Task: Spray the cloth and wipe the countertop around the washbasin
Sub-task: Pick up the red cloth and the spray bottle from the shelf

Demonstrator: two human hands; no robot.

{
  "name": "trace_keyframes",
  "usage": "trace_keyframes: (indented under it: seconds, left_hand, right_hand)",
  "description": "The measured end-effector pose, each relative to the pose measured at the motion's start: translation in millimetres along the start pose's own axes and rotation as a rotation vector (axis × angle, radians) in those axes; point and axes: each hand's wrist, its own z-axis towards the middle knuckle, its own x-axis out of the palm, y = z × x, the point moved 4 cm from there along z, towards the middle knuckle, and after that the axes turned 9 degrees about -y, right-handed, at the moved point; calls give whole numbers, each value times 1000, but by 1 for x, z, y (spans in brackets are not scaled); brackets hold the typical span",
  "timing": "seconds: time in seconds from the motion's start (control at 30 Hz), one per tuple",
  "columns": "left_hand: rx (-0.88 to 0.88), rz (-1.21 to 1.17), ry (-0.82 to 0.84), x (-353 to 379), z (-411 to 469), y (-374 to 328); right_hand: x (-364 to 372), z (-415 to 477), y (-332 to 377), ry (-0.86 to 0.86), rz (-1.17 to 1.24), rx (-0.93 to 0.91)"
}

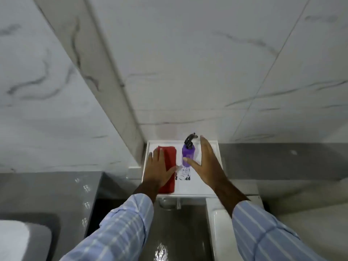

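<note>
A folded red cloth (170,157) lies on the left part of a white shelf (214,147) against the marble wall. My left hand (160,166) rests flat on the cloth, fingers spread. To the right of the cloth stands a purple spray bottle (188,153) with a black trigger head. My right hand (205,162) is open around the bottle: the thumb touches its front and the fingers stand apart on its right side.
A grey countertop (47,187) runs to the left below the shelf, with a white washbasin (15,240) at the bottom left corner. A white fixture (218,223) stands below the shelf on the right. Marble wall tiles fill the upper view.
</note>
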Motion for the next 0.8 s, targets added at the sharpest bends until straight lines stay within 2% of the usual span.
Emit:
trace_keyframes:
  seconds: [0.13, 0.2, 0.33, 0.5, 0.57, 0.67, 0.73, 0.8]
  left_hand:
    - [-81, 98, 14, 44, 5, 9]
    - [-88, 97, -32, 60, 3, 10]
    - [-80, 138, -135, 68, 4, 5]
    - [-73, 170, -135, 66, 15, 4]
    - [-91, 2, -173, 61, 22, 9]
    - [-174, -432, -197, 54, 30, 23]
    - [-329, -787, -168, 45, 29, 29]
    - [-601, -1262, -135, 37, 22, 30]
  right_hand:
    - [23, 9, -12, -184, 57, 81]
    - [31, 13, -11, -245, 78, 43]
    - [48, 26, -7, -272, 158, 10]
    - [62, 42, -12, -322, 278, 86]
    - [62, 48, -13, -325, 315, 83]
    - [58, 55, -12, -319, 283, 66]
    - [52, 56, -12, -304, 246, 75]
    - [43, 55, -10, -243, 283, 111]
